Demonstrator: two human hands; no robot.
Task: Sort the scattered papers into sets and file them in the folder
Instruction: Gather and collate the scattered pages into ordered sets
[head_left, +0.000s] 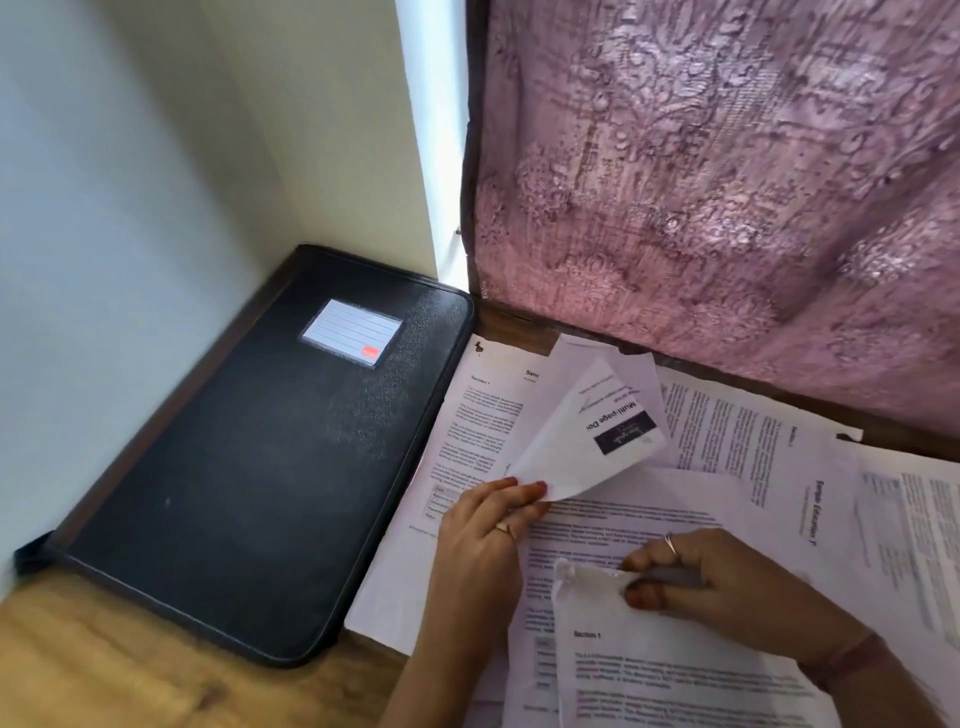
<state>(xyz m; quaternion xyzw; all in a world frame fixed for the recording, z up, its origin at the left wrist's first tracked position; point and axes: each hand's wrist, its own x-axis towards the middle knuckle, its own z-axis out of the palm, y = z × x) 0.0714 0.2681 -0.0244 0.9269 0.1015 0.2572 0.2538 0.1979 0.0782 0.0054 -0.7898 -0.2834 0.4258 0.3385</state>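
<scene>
Several printed white papers (727, 431) lie overlapping across the right half of the wooden table. My left hand (485, 525) pinches the corner of a sheet with a dark logo (587, 441) and lifts it, so it curls up off the pile. My right hand (727, 577) grips the top edge of a page headed "Section 1" (675, 670), nearest to me. A shut black folder (270, 457) with a white label pocket lies flat on the left, beside the papers.
A white wall stands at the left and back left. A pink patterned curtain (727, 182) hangs behind the papers down to the table. Bare wood of the table (130, 670) shows at the front left.
</scene>
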